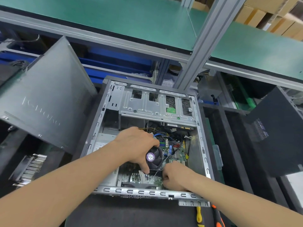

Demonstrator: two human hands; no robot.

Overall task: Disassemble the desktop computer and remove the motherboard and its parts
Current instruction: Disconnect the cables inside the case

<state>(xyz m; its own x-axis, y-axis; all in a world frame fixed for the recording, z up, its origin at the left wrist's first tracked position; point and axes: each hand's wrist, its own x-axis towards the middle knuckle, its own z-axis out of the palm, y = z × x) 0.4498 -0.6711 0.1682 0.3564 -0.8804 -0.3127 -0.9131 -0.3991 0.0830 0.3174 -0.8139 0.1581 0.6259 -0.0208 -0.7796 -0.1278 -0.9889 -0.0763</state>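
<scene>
Green-matted shelf (131,22) over black bench (131,210), open case (147,192); left fingers (144,166) around fan (155,158), right fingers (165,177) curled, grasp unclear

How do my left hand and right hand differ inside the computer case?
The left hand is spread over the cooler fan, gripping it from above; the right hand is curled tight at the fan's near corner. The left hand reaches farther into the case than the right hand. Both are bare, over the motherboard.
</scene>
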